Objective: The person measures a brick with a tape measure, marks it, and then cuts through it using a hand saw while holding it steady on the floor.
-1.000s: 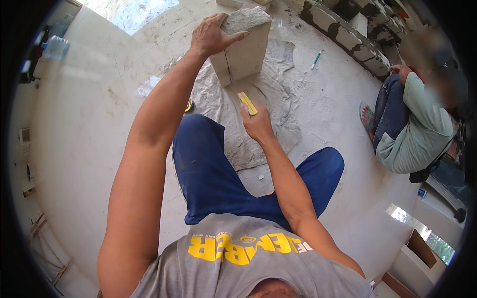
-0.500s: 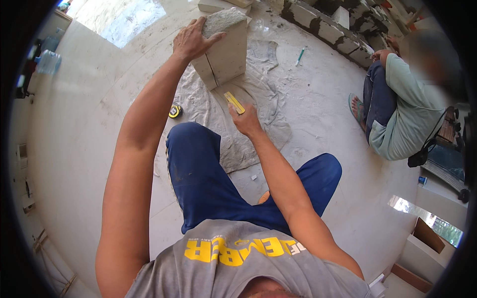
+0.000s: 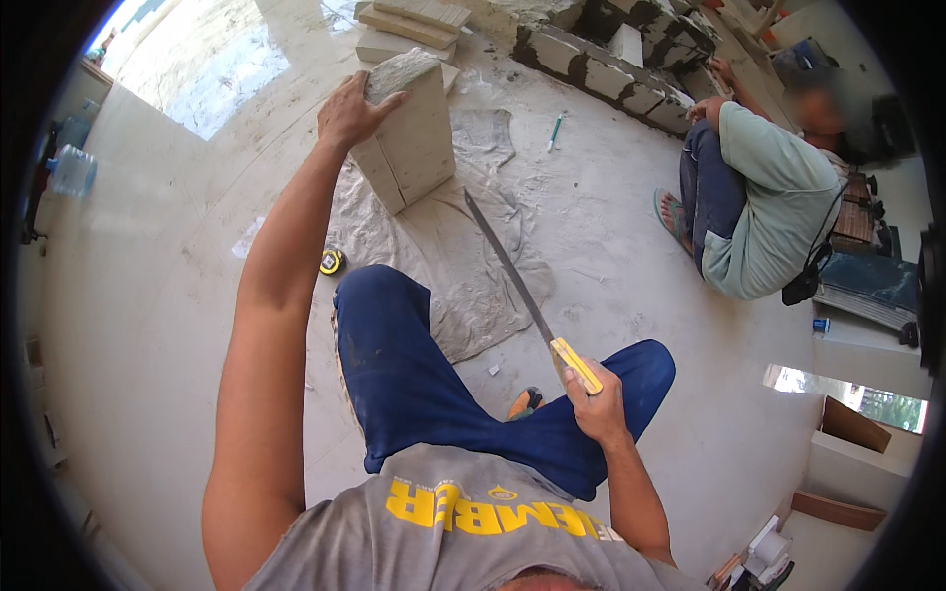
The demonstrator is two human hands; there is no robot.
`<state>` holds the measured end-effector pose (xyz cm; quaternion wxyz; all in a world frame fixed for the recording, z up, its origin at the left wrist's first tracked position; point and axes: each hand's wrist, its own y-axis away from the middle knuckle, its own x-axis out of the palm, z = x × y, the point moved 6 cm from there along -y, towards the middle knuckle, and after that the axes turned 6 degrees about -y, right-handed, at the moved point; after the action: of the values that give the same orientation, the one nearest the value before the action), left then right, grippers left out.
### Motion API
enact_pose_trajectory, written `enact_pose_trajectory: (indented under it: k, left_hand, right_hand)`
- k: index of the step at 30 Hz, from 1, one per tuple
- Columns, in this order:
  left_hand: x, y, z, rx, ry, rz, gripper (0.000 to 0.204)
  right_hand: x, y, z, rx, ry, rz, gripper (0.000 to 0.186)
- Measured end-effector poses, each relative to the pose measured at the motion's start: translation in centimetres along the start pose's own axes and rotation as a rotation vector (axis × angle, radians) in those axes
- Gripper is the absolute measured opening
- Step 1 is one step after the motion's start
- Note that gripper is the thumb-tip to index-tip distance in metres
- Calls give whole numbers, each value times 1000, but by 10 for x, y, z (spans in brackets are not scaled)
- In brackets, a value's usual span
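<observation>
Now, L hand (image 3: 347,116): clamped on block (image 3: 422,143), cloth's (image 3: 473,305) far L corner
R hand (image 3: 598,402): clamped on saw (image 3: 512,271)
Slit (image 3: 389,169): prob. partway, rest uncut

The right hand (image 3: 597,402) has drawn back from the block (image 3: 419,143) toward the body. The saw (image 3: 577,366) comes with it, and its dark blade (image 3: 511,271), unseen before, now stretches ahead of that hand, tip just beside the block. More of the stacked slabs (image 3: 406,27) shows beyond the left hand (image 3: 351,113), and more of a foot (image 3: 525,404) left of the right hand.
</observation>
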<state>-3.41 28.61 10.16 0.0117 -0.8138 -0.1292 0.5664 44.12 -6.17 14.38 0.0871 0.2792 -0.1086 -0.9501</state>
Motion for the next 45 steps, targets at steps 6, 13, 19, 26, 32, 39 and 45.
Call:
enact_pose_trajectory:
  k: [6,13,19,26,32,39,45]
  left_hand:
    - [3,19,0,-15,33,-13,95]
    - [-15,58,-43,66,75,-105,79]
    - [-12,76,-31,68,50,-123,79]
    - [-14,59,-21,330,192,-186,75]
    - [-11,53,100,69,54,-266,89]
    - [5,115,229,-617,387,-58,76]
    - [93,205,296,-1259,1015,-54,75]
  right_hand:
    - [117,-111,-51,21,528,-123,75]
    - [214,-188,-135,168,531,140,109]
    - [131,-349,90,-282,-66,-244,137]
    - [131,-407,221,-1094,909,149,129]
    - [128,-407,196,-984,686,296,106]
    - [64,-374,143,-972,490,90,94]
    - [27,-344,92,-809,473,18,78]
